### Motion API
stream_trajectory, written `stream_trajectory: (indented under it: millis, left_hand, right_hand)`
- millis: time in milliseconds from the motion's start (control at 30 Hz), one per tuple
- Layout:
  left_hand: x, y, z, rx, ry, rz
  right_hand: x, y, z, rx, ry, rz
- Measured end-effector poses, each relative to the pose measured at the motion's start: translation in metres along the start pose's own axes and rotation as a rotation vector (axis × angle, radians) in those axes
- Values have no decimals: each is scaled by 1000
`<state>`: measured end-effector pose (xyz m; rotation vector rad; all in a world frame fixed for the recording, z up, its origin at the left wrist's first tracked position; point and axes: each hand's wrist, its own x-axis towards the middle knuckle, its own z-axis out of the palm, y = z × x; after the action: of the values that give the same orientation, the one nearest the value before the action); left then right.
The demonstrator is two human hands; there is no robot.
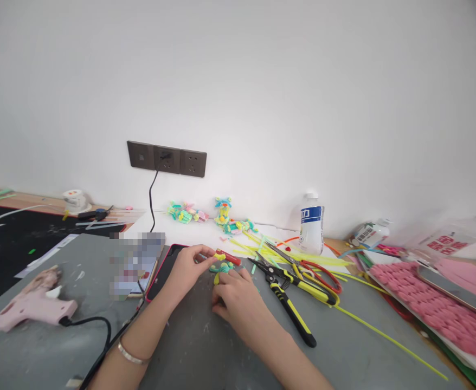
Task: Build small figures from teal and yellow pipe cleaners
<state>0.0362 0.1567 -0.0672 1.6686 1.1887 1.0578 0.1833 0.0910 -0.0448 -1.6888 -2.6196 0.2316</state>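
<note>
My left hand [193,264] pinches a small yellow-and-red piece [220,256] between thumb and fingertips, above the grey mat. Close below it, my right hand [236,290] has its fingers curled on a small teal-and-yellow piece [220,267] that looks like twisted pipe cleaner. Whether the two pieces touch or are joined I cannot tell. Right of my right hand lie black-and-yellow pliers [281,292] and scissors with red handles [323,276]. Loose yellow pipe cleaners [343,262] spread beneath and beyond these tools.
A pink glue gun [34,307] lies at left, its black cord crossing the mat [116,368]. Phones [168,271] lie near my left wrist. Small colourful figures [223,212] stand by the wall. A white bottle [311,225] stands behind the tools; pink braided material [433,309] lies at right.
</note>
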Motion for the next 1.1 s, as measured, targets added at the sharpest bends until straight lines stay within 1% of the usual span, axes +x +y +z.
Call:
stream_trajectory:
  millis: [167,367,433,500,567,633,733,800,867,933,1033,1100]
  left_hand:
    - [-1,2,0,-14,-9,3]
    - [-3,7,-1,-35,-22,-22]
    - [-3,8,-1,-50,-31,-28]
    - [-3,8,-1,-65,-44,-35]
    - [-3,8,-1,-82,-61,-42]
    - [-4,8,-1,-102,-80,-56]
    - [-4,8,-2,-123,-116,-75]
    - [-4,8,-2,-133,-144,-78]
    - [-3,8,-2,-143,-177,-75]
    - [-3,7,-1,-152,-212,-74]
    - [-3,5,0,-176,-236,-90]
    - [-3,5,2,-200,-239,-113]
  right_hand:
    - [-9,8,9,-51,128,-8]
    - [-14,14,21,-52,206,-59]
    - [-14,13,22,-30,216,-60]
    - [-16,12,19,34,205,-67]
    - [-18,14,10,171,205,-65]
    - [-21,20,-4,384,240,-41]
    - [-19,40,-28,731,335,56]
    - [-12,56,-36,942,383,141]
    - [0,70,-35,1149,448,186]
    - [12,78,-24,1323,498,217]
    - [24,79,-3,1508,504,267]
    - [27,78,6,1573,478,288]
